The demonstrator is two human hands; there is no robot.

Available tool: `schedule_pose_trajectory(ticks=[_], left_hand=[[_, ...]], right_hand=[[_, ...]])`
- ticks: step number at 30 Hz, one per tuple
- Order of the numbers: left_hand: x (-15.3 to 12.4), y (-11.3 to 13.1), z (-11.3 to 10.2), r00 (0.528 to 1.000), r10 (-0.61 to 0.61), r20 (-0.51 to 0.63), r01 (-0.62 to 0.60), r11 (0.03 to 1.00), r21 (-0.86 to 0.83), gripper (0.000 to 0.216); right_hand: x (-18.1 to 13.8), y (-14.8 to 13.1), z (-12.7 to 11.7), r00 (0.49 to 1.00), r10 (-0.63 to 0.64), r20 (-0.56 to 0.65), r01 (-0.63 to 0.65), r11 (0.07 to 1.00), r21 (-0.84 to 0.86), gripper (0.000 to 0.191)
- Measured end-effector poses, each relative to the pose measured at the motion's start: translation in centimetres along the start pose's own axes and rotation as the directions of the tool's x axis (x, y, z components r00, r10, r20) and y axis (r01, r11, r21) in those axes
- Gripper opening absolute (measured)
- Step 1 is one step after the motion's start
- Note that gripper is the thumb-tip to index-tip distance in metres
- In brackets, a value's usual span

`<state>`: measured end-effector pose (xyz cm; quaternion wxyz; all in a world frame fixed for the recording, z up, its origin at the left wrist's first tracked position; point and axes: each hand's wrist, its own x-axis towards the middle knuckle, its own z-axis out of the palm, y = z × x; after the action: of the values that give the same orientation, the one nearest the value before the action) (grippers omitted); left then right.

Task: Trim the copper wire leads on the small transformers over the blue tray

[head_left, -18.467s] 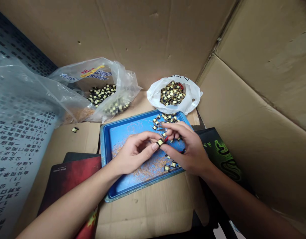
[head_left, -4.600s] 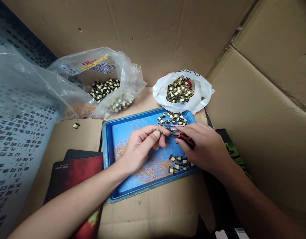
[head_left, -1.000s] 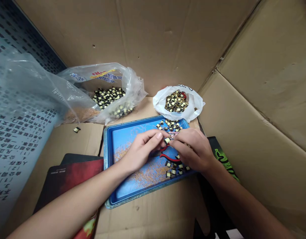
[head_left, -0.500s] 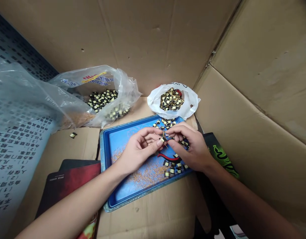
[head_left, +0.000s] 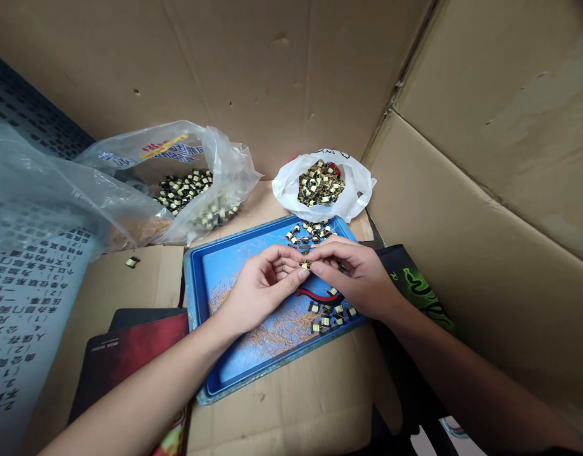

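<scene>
Over the blue tray (head_left: 210, 297), my left hand (head_left: 260, 288) and my right hand (head_left: 357, 278) meet fingertip to fingertip. Both pinch one small black-and-yellow component (head_left: 304, 265) between them. Red-handled pliers (head_left: 319, 295) lie on the tray just under my right hand. Loose components sit at the tray's far edge (head_left: 307, 231) and near its front right (head_left: 329, 315). Fine copper wire clippings (head_left: 276, 326) cover the tray floor.
A clear plastic bag (head_left: 187, 183) of components lies at the back left, a white bag (head_left: 322, 183) of them at the back. One stray component (head_left: 131, 261) rests on the cardboard. Cardboard walls enclose the back and right. Mouse pads lie left (head_left: 125, 348) and right (head_left: 421, 291).
Since 4.6 s ago my right hand has put the pliers down on the tray and joined my left hand on the component. In the last second only the view shifted slightly.
</scene>
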<state>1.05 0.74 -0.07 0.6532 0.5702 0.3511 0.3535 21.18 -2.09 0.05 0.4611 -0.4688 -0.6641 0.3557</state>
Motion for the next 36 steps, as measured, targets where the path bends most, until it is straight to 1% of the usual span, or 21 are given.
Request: schedule_pose_trajectory(ticks=[2, 3, 5, 7, 10, 12, 14, 16, 20, 24, 27, 30, 33, 36], left_hand=[[-0.2, -0.2, 0.0, 0.998, 0.045, -0.049, -0.037, 0.987, 0.155, 0.028], [-0.4, -0.3, -0.1, 0.994, 0.081, -0.068, -0.062, 0.966, 0.251, 0.026], [-0.6, -0.4, -0.1, 0.982, 0.171, -0.08, -0.12, 0.895, 0.43, 0.021], [-0.8, -0.4, -0.1, 0.961, 0.27, -0.064, -0.189, 0.805, 0.563, 0.016], [-0.9, -0.3, 0.0, 0.907, 0.422, -0.004, -0.295, 0.641, 0.709, 0.009], [-1.0, -0.2, 0.0, 0.874, 0.485, 0.042, -0.343, 0.551, 0.761, 0.007], [-1.0, -0.1, 0.1, 0.854, 0.516, 0.065, -0.366, 0.506, 0.782, 0.006], [-1.0, -0.1, 0.1, 0.844, 0.531, 0.073, -0.376, 0.489, 0.787, 0.006], [-1.0, -0.2, 0.1, 0.827, 0.555, 0.091, -0.402, 0.471, 0.785, 0.006], [-1.1, -0.3, 0.1, 0.816, 0.57, 0.095, -0.421, 0.476, 0.772, 0.009], [-1.1, -0.3, 0.1, 0.802, 0.588, 0.111, -0.448, 0.468, 0.762, 0.011], [-1.1, -0.2, 0.0, 0.782, 0.607, 0.142, -0.483, 0.445, 0.754, 0.013], [-0.9, -0.2, -0.1, 0.754, 0.637, 0.157, -0.509, 0.416, 0.753, 0.016], [-0.8, -0.3, -0.2, 0.727, 0.67, 0.15, -0.527, 0.405, 0.748, 0.019]], right_hand=[[-0.1, -0.2, 0.0, 1.0, -0.024, -0.01, 0.023, 0.999, -0.034, 0.013], [-0.1, -0.3, 0.0, 0.999, -0.04, -0.022, 0.039, 0.998, -0.053, 0.016], [-0.2, -0.5, 0.2, 0.996, -0.075, -0.055, 0.069, 0.993, -0.099, 0.026], [-0.4, -0.5, 0.5, 0.991, -0.102, -0.087, 0.088, 0.985, -0.15, 0.031], [-0.6, -0.5, 1.0, 0.985, -0.121, -0.123, 0.098, 0.978, -0.182, 0.021], [-0.7, -0.6, 1.3, 0.981, -0.137, -0.134, 0.112, 0.978, -0.175, 0.015], [-0.8, -0.7, 1.4, 0.979, -0.158, -0.133, 0.134, 0.976, -0.17, 0.014], [-0.8, -0.7, 1.4, 0.977, -0.166, -0.133, 0.143, 0.975, -0.169, 0.015], [-0.8, -0.6, 1.4, 0.982, -0.131, -0.135, 0.111, 0.983, -0.143, 0.013], [-0.7, -0.4, 1.2, 0.983, -0.087, -0.16, 0.071, 0.992, -0.103, 0.009], [-0.6, -0.5, 0.9, 0.989, -0.091, -0.114, 0.081, 0.992, -0.093, 0.01], [-0.7, -0.5, 0.6, 0.995, -0.075, -0.066, 0.072, 0.997, -0.039, 0.018], [-0.7, -0.3, 0.6, 1.0, 0.021, -0.022, -0.019, 0.998, 0.06, 0.017], [-0.6, 0.3, 0.6, 0.989, 0.127, 0.078, -0.14, 0.973, 0.185, 0.019]])
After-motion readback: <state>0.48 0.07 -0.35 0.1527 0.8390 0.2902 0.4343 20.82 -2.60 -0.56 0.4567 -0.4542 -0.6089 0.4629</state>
